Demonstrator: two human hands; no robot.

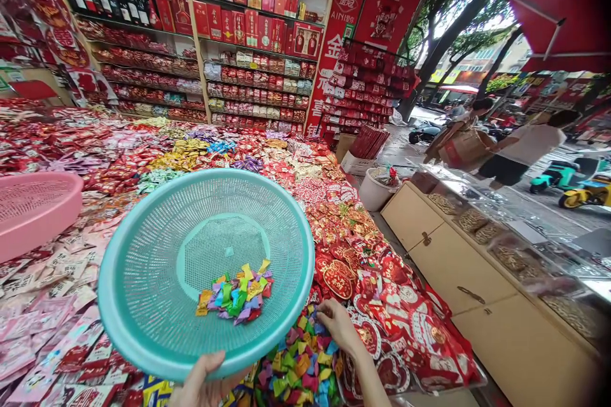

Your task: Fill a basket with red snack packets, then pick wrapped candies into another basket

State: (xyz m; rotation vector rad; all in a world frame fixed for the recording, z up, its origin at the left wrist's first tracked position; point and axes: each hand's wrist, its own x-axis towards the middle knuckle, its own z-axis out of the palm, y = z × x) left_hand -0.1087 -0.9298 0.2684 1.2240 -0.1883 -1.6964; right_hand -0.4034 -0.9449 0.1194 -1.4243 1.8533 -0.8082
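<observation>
A round turquoise plastic mesh basket [153, 324] is tilted towards me over the candy. My left hand [205, 378] grips its near rim, thumb on top and the other fingers hidden underneath. Low in the basket lies a small heap of wrapped candies [236, 296] in green, yellow, orange, purple and blue. To the right of the basket, my right hand [338, 325] is at the edge of a pile of the same bright wrapped candies [303, 362]. Its fingers are bent together at the tips; whatever they may pinch is too small to make out.
A pink mesh basket [41, 210] sits at the left. Red heart-shaped packets [338, 276] cover the right side of the display. Beyond a gap stands a wooden cabinet [443, 261] with glass-topped bins. Shelves of red boxes [258, 28] line the back; people and scooters are on the street.
</observation>
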